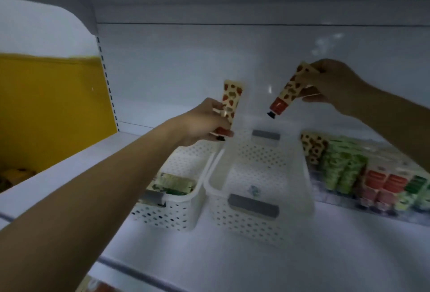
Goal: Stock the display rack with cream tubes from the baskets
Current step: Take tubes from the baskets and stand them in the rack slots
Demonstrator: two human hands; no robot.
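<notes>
We take the large white basket [253,222] as our mark. It stands on the white shelf [256,266], with a grey grip [253,205] on its near end and another on its far end.

Above its far left corner we see the left hand [204,122]. Its fingers are curled round the lower half of a spotted cream tube [231,98]. That tube stands nearly upright with its crimped end up, and its red band and black cap show just below the fingers.

Above the basket's far end, and higher, the right hand [332,84] pinches a second spotted tube [288,91] by its upper part between thumb and fingers. This tube is tilted, and its red band and black cap point down and left toward the basket. The two tubes are apart from each other, and neither touches the basket.

Just left of our mark, side by side with it, stands a smaller white basket [176,212]. Pale tubes with green print [172,184] lie at its near end.

Just right of our mark sits the clear display rack [349,208] with tubes in rows. There are spotted ones [313,146] at the far left, green ones [342,166] beside them and red ones [386,182] nearer the front. The print on them is too blurred for us to read.

Well to the left of the basket, past the shelf's perforated upright, we see a yellow panel [53,105]. Behind the basket rises the pale back wall [209,59].
</notes>
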